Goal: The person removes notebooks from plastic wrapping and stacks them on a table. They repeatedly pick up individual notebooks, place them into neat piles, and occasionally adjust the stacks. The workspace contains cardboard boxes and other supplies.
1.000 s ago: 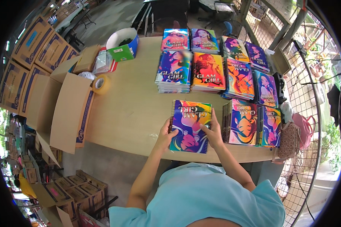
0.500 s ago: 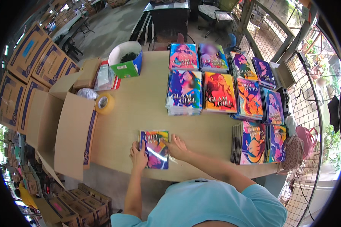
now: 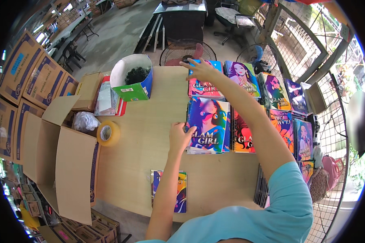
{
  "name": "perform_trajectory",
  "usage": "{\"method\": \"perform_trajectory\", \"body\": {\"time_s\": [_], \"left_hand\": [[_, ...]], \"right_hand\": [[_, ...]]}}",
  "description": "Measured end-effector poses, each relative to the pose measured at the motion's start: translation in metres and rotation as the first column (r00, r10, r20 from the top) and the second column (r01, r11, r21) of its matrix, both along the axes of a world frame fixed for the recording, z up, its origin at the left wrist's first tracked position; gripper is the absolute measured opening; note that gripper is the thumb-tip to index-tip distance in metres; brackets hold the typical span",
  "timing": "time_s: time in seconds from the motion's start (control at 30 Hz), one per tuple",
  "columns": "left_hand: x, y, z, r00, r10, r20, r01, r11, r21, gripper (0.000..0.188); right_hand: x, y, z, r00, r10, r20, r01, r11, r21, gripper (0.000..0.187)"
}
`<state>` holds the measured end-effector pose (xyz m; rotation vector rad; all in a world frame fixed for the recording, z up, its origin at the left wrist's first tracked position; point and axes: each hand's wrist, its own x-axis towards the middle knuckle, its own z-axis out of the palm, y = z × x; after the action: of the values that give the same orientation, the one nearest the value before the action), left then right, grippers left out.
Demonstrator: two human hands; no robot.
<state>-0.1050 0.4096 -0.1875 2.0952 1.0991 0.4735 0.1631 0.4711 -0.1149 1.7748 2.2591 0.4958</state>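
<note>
My left hand [image 3: 181, 137] is at the left edge of a stack of spiral notebooks, its thumb on the top blue-covered notebook [image 3: 209, 127] and its fingers curled at the bound side. Farther back, my right hand [image 3: 200, 71] is open with fingers spread, over a pink-and-blue notebook stack [image 3: 202, 88]; whether it touches the cover I cannot tell. Close to the table's front edge lies a small pile of colourful notebooks [image 3: 181, 194], partly hidden under my left forearm. My right arm crosses the red-orange notebook stack [image 3: 241, 135].
More notebook stacks [image 3: 279, 93] stand on the right of the table [image 3: 142, 150]. At left are an open carton [image 3: 75, 170], a roll of tape [image 3: 108, 133], crumpled plastic [image 3: 85, 121] and a green-and-blue box [image 3: 132, 93] with dark contents. A fan [image 3: 172, 52] stands beyond the far edge.
Both hands have left the small pile near the front edge. My left hand has moved forward to the blue-covered stack; my right has reached to the far pink-and-blue stack. The view has shifted.
</note>
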Motion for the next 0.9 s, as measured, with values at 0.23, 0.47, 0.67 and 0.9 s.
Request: {"method": "perform_trajectory", "body": {"time_s": [0.23, 0.47, 0.67, 0.9], "left_hand": [[-0.071, -0.001, 0.027, 0.845, 0.08, 0.53, 0.218, 0.852, -0.476, 0.042], [-0.13, -0.077, 0.054, 0.611, 0.4, 0.683, 0.453, 0.531, -0.716, 0.049], [-0.201, -0.143, 0.0, 0.667, 0.477, 0.572, 0.323, 0.507, -0.799, 0.041], [-0.27, -0.143, -0.019, 0.612, 0.586, 0.531, 0.299, 0.45, -0.841, 0.048]], "right_hand": [[-0.012, -0.089, 0.082, 0.939, 0.136, -0.315, 0.001, 0.918, 0.397, 0.029], [-0.149, -0.226, 0.065, -0.494, -0.004, -0.869, 0.474, 0.837, -0.273, 0.04], [-0.254, -0.278, -0.063, -0.022, -0.061, -0.998, 0.693, 0.718, -0.059, 0.044], [-0.335, -0.285, -0.126, -0.649, -0.054, -0.759, 0.459, 0.768, -0.447, 0.063]]}}
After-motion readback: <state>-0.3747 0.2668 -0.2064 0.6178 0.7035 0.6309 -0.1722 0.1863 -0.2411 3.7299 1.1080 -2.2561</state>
